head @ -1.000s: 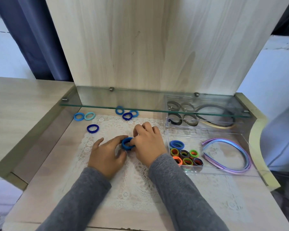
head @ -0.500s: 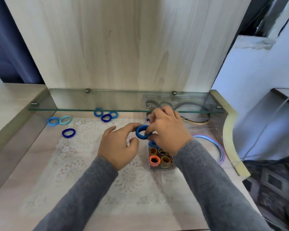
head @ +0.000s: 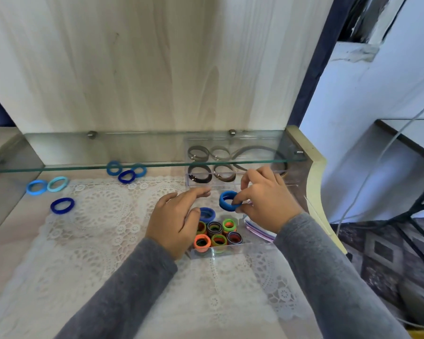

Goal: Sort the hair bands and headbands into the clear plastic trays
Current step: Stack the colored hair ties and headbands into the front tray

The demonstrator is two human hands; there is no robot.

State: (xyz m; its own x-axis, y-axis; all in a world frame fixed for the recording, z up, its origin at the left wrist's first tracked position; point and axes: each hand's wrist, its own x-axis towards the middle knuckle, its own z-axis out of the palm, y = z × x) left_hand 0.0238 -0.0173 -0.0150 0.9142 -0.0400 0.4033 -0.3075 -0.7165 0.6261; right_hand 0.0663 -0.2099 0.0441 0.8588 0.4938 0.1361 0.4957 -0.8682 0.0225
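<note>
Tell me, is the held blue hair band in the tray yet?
Out. The right hand pinches the blue hair band over the clear plastic tray, not resting inside.

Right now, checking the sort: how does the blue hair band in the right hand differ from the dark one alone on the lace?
The mid-blue fabric hair band is held on edge by the right hand above the clear plastic tray; the navy fabric hair band lies flat on the lace mat. Both are rings.
</note>
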